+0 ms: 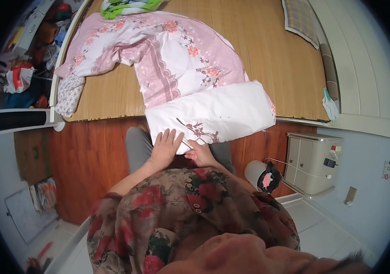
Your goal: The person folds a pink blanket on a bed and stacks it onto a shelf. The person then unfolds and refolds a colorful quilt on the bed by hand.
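Observation:
A pink and white flowered bedding cloth (195,59) spreads over the bed's edge, its near part folded into a thick white bundle (222,112) with brown flower sprigs. This bundle hangs partly over the edge, above my lap. My left hand (165,148) lies flat on the bundle's lower left part, fingers stretched out. At the bundle's near edge, my right hand (199,154) pinches the cloth, thumb on top and fingers curled beneath.
The bed (277,68) has a tan mat. A green and white cloth (129,7) lies at the far side, a checked pillow (300,23) at the far right. A beige cabinet (311,162) and a waste bin (263,176) stand on the right. Cluttered items (19,77) fill the left.

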`<state>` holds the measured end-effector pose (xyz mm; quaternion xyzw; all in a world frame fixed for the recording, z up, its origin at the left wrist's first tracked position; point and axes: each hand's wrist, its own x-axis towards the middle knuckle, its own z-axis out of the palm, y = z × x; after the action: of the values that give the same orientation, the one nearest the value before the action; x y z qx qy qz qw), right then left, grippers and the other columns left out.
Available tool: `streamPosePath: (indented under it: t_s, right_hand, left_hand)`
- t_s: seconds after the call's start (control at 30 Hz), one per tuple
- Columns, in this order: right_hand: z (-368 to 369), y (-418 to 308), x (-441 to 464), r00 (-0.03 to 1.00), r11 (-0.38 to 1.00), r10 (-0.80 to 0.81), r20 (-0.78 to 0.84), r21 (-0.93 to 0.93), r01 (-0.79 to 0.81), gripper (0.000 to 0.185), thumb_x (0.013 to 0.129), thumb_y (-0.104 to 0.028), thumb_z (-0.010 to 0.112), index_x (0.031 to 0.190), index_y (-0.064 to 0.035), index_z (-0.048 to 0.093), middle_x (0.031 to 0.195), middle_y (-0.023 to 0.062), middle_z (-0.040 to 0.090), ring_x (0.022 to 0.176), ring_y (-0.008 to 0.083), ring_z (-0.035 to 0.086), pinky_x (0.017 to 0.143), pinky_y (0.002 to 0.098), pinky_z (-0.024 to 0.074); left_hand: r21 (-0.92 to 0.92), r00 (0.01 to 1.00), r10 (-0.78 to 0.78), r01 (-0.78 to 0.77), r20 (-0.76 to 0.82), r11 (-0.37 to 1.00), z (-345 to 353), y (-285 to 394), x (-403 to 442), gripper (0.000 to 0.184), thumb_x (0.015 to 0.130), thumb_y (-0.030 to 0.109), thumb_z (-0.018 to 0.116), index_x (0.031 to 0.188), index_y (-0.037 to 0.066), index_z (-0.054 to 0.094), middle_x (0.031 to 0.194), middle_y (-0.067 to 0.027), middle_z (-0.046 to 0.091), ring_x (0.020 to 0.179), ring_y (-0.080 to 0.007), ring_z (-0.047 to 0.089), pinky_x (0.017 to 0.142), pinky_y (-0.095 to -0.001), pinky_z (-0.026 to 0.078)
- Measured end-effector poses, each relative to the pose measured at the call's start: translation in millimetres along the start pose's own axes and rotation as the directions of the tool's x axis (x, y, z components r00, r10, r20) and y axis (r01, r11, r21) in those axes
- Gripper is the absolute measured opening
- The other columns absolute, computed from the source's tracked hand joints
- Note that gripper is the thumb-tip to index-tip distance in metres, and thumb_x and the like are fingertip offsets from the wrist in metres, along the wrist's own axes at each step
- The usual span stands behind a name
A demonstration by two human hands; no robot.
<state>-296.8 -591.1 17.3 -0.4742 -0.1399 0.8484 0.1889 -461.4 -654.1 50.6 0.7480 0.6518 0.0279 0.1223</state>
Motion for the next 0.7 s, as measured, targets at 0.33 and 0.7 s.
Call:
streamPosePath:
  t_s: [0.33, 0.7]
  right_hand:
    - [-77, -102, -140, 0.734, 0.484, -0.496, 0.464, -0.554, 0.677, 0.024, 0.087, -0.013, 0.06, 0.107, -0.0003, 0.063, 0.083, 0.0053, 0.066, 0.077, 0.0084, 0.06, 0.068, 0.0249, 0.0501]
    - [-85, -44, -53, 0.654, -0.302, 0.113, 0.748, -0.601, 0.74, 0.037, 0.085, -0.038, 0.053, 0.1, -0.0066, 0.066, 0.099, 0.0152, 0.064, 0.098, 0.0337, 0.056, 0.085, 0.041, 0.0436]
  left_hand:
    - [-0.201, 0.998, 0.007, 0.005, 0.056, 0.98, -154, 57, -89, 0.037, 0.066, 0.001, 0.057, 0.1, 0.01, 0.066, 0.079, -0.0168, 0.065, 0.078, -0.0342, 0.062, 0.068, -0.0433, 0.049]
    - [-0.546, 0.883, -0.204, 0.429, 0.424, 0.72, -124, 75, -199, 0.043, 0.062, -0.003, 0.06, 0.102, 0.011, 0.067, 0.08, -0.0132, 0.067, 0.07, -0.0265, 0.065, 0.069, -0.0326, 0.051]
